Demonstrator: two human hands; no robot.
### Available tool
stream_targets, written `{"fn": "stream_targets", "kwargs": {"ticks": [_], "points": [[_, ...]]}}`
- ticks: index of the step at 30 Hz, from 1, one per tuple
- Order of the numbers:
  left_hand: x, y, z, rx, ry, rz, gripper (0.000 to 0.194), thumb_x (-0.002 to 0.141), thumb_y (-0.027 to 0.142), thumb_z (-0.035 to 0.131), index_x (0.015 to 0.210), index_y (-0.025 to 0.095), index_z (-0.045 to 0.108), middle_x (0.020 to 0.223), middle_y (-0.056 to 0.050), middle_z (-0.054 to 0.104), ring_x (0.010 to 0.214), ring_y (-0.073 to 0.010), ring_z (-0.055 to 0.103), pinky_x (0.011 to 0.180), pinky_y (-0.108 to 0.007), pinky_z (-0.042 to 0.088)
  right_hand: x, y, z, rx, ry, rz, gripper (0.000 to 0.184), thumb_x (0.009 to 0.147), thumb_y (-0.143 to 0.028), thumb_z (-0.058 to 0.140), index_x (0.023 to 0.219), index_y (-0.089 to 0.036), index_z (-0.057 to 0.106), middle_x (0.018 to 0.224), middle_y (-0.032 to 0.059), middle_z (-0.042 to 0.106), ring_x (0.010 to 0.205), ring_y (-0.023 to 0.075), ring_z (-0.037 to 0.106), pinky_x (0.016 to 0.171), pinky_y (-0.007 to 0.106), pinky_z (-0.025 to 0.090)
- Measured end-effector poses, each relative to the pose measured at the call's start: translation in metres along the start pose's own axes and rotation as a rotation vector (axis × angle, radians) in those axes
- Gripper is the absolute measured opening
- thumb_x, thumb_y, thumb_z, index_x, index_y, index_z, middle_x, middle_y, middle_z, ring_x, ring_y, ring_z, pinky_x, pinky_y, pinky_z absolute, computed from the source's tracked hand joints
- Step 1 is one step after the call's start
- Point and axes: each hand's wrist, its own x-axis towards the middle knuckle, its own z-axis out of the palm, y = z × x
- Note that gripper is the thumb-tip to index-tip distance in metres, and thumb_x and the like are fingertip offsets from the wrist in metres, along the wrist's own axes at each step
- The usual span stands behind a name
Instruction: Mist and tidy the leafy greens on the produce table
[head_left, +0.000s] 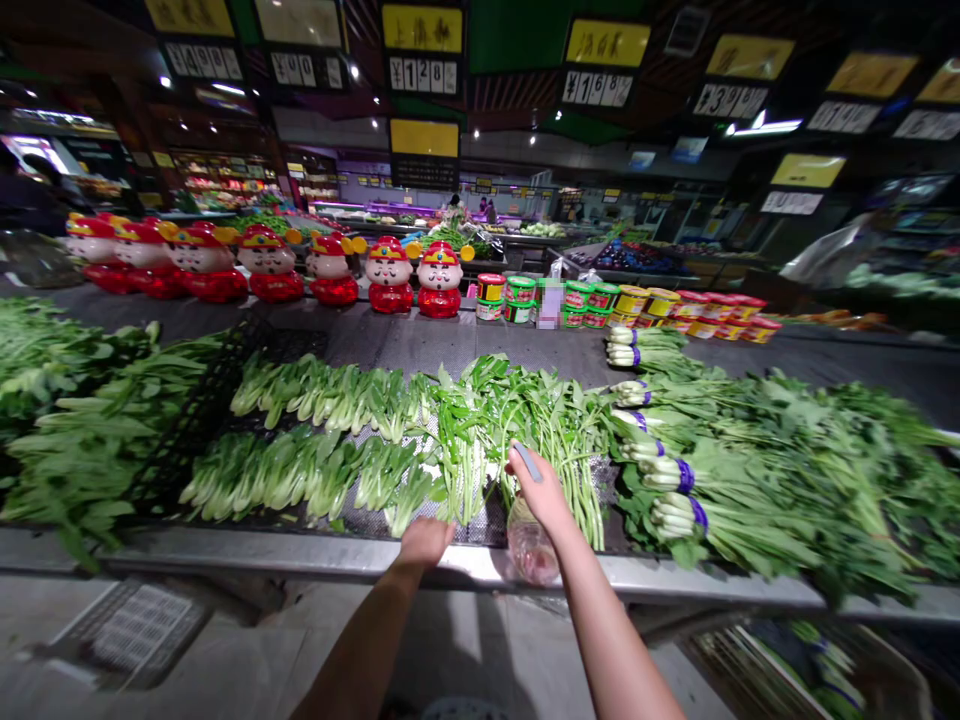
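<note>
My right hand (537, 488) is closed round the top of a clear spray bottle (534, 550), with a grey piece showing at the thumb. The bottle is upright at the front rim of the display, in front of long-stemmed leafy greens (559, 430). At the metal front edge (315, 562), my left hand (426, 542) is curled with its fingertips hidden, close to the stems of the greens and the nearest bok choy (409, 497). What it grips, if anything, is out of sight. Two rows of bok choy lie to the left, their leaves shiny.
Bunches of greens with purple bands (684, 476) lie on the right. A black crate (191, 420) borders leafy vegetables on the left. Behind stand red figure-shaped jars (390, 275) and stacked tubs (577, 300). Price signs (422, 50) hang overhead. A grey crate (131, 630) is below.
</note>
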Motion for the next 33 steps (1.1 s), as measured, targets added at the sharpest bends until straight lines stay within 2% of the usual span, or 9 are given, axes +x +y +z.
{"fn": "stream_targets", "kwargs": {"ticks": [3, 10, 15, 21, 24, 29, 33], "points": [[0.000, 0.002, -0.003, 0.027, -0.039, 0.012, 0.053, 0.101, 0.039, 0.025, 0.098, 0.021, 0.075, 0.101, -0.010, 0.076, 0.098, -0.0242, 0.067, 0.090, -0.036, 0.046, -0.003, -0.002, 0.000, -0.007, 0.004, -0.003, 0.048, 0.090, -0.061, 0.044, 0.094, -0.018, 0.067, 0.089, 0.0109, 0.070, 0.078, 0.0242, 0.065, 0.063, 0.035, 0.049], [-0.001, 0.004, -0.009, 0.047, -0.089, 0.013, 0.051, 0.101, 0.037, 0.025, 0.105, 0.019, 0.072, 0.108, -0.010, 0.074, 0.103, -0.0241, 0.066, 0.093, -0.036, 0.045, -0.017, 0.011, 0.006, -0.120, -0.104, 0.024, 0.050, 0.090, -0.062, 0.040, 0.072, -0.021, 0.061, 0.075, 0.0068, 0.067, 0.075, 0.0232, 0.062, 0.074, 0.037, 0.048], [-0.003, 0.006, -0.015, 0.038, -0.125, 0.024, 0.052, 0.101, 0.037, 0.022, 0.107, 0.020, 0.071, 0.108, -0.010, 0.074, 0.104, -0.0247, 0.065, 0.095, -0.037, 0.043, -0.029, 0.022, 0.011, -0.121, -0.128, 0.033, 0.046, 0.088, -0.062, 0.043, 0.075, -0.021, 0.062, 0.075, 0.0053, 0.065, 0.076, 0.0232, 0.060, 0.076, 0.037, 0.047], [-0.003, 0.008, -0.020, 0.023, -0.152, 0.015, 0.056, 0.101, 0.037, 0.019, 0.108, 0.018, 0.071, 0.110, -0.012, 0.074, 0.105, -0.0262, 0.065, 0.093, -0.038, 0.043, -0.032, 0.021, 0.010, -0.094, -0.145, 0.025, 0.050, 0.086, -0.065, 0.043, 0.079, -0.020, 0.065, 0.077, 0.0064, 0.067, 0.078, 0.0241, 0.062, 0.078, 0.038, 0.047], [-0.003, 0.009, -0.021, 0.009, -0.155, 0.013, 0.056, 0.100, 0.037, 0.019, 0.107, 0.018, 0.071, 0.111, -0.012, 0.074, 0.104, -0.0265, 0.065, 0.092, -0.038, 0.043, -0.036, 0.023, 0.012, -0.067, -0.168, 0.042, 0.050, 0.086, -0.065, 0.044, 0.083, -0.020, 0.066, 0.081, 0.0067, 0.068, 0.079, 0.0233, 0.063, 0.078, 0.037, 0.047], [-0.002, 0.008, -0.019, -0.021, -0.147, -0.006, 0.053, 0.100, 0.039, 0.020, 0.110, 0.020, 0.068, 0.111, -0.011, 0.074, 0.103, -0.0260, 0.065, 0.092, -0.038, 0.042, -0.046, 0.037, 0.018, -0.075, -0.276, 0.058, 0.051, 0.088, -0.065, 0.043, 0.063, -0.022, 0.057, 0.062, 0.0020, 0.062, 0.063, 0.0199, 0.058, 0.067, 0.033, 0.046], [-0.001, 0.006, -0.018, -0.049, -0.150, -0.014, 0.053, 0.100, 0.042, 0.020, 0.112, 0.022, 0.067, 0.112, -0.011, 0.073, 0.102, -0.0264, 0.065, 0.091, -0.038, 0.043, -0.051, 0.048, 0.019, -0.145, -0.287, 0.075, 0.050, 0.087, -0.064, 0.045, 0.061, -0.023, 0.057, 0.058, 0.0018, 0.060, 0.062, 0.0208, 0.057, 0.064, 0.033, 0.045]]}}
